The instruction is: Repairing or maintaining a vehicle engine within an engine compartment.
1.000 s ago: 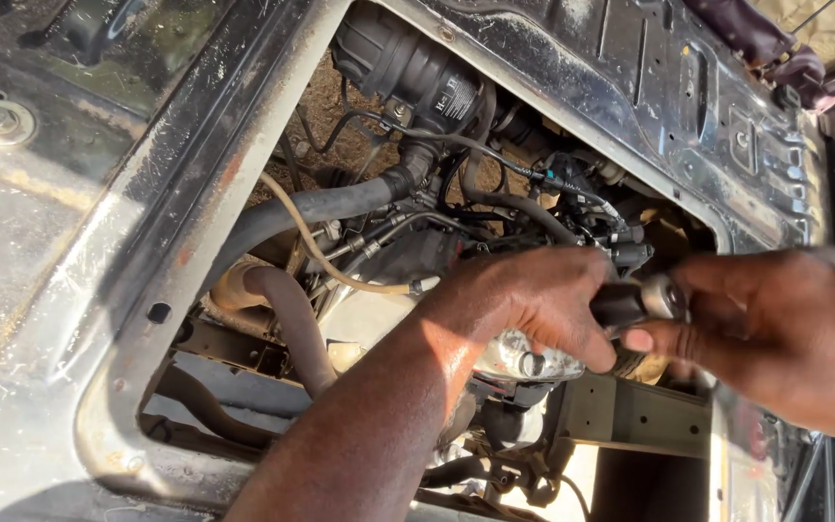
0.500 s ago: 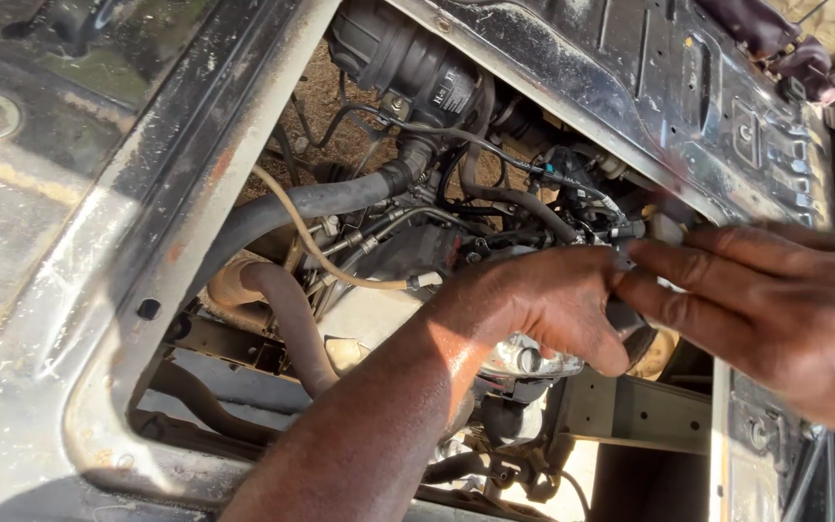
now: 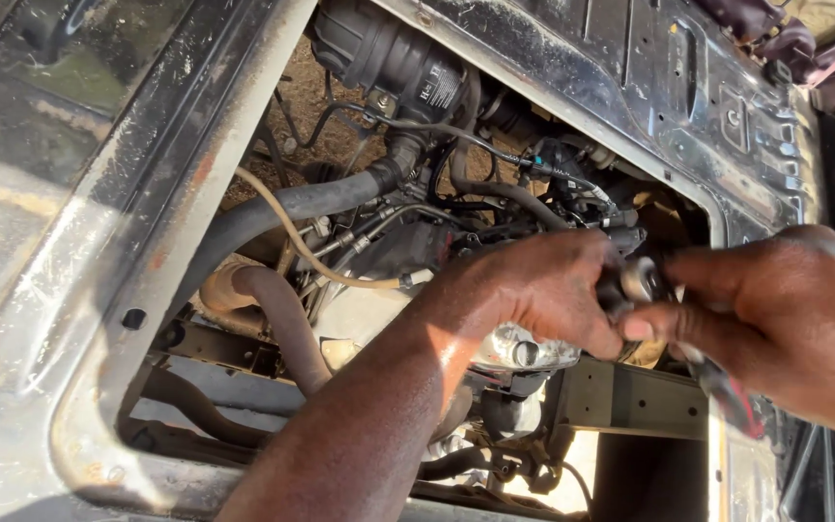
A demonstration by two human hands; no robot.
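strong sunlight falls on a dirty, scratched metal floor panel with rust spots. through its large opening, dusty black hoses and sandy ground below are visible.

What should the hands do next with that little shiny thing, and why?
Probably keep the left hand steady and give the tool a small turn with the right hand. Both hands meet on its metal head, over the engine in the panel opening; what it sits on is hidden.

hoses and wires crowding the opening, open gap beside crossmember
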